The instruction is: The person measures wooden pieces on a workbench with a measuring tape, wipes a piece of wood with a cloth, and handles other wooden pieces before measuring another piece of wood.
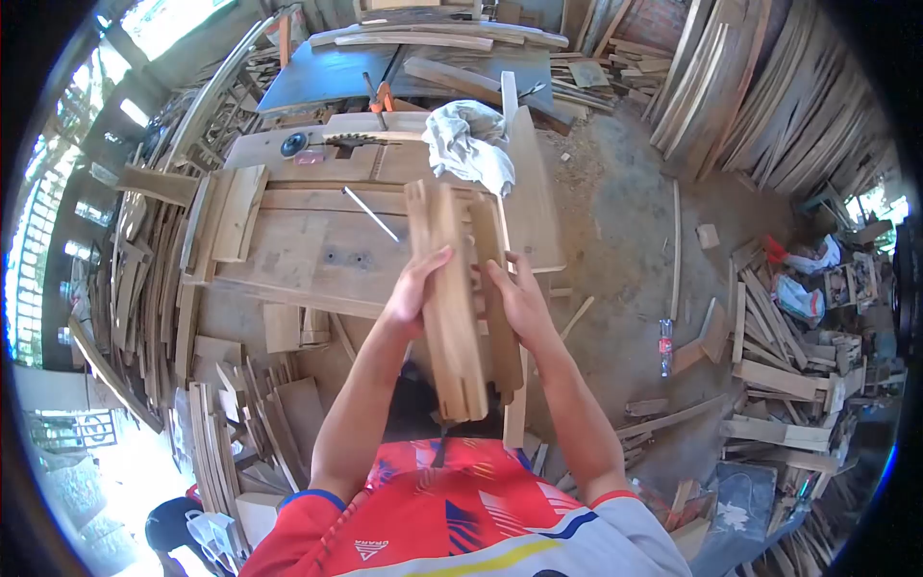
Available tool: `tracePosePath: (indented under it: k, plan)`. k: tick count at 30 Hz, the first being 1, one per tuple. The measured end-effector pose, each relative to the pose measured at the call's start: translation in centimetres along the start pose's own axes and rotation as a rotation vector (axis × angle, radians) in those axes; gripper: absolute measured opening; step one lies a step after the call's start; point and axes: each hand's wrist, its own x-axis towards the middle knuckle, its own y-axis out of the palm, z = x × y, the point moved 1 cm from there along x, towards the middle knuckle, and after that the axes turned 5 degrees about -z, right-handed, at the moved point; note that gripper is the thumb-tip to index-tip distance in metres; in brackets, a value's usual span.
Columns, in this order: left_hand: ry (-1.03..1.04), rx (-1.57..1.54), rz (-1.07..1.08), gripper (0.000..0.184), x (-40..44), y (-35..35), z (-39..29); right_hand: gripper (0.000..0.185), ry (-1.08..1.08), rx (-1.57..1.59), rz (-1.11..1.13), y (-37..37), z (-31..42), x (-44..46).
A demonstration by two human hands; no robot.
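Observation:
A long, thick wooden piece (450, 317) with slots at its ends stands lengthwise before my chest, slightly blurred. My left hand (419, 287) grips its left side, fingers wrapped over the edge. On the right, my right hand (519, 296) is closed on a darker wooden piece (493, 317) with notches along its inner side. The two pieces lie close together, side by side. Beyond them is the wooden workbench (279, 245), with a white rod (371, 213) on it and a crumpled pale cloth (469, 144) near its right end.
An orange clamp (384, 97) and a dark round disc (294, 145) are at the bench's far side. Boards (226, 216) lie on its left end. A plastic bottle (665, 348) stands on the floor at right, near heaped wood scraps (784, 385).

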Motion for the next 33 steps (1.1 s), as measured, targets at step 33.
tracePosePath:
  k: [33]
  plan:
    - [0.095,1.752,-0.249,0.095,18.2,-1.6,-4.0,0.050,-0.407,-0.997,-0.853,-1.5,6.5,10.0]
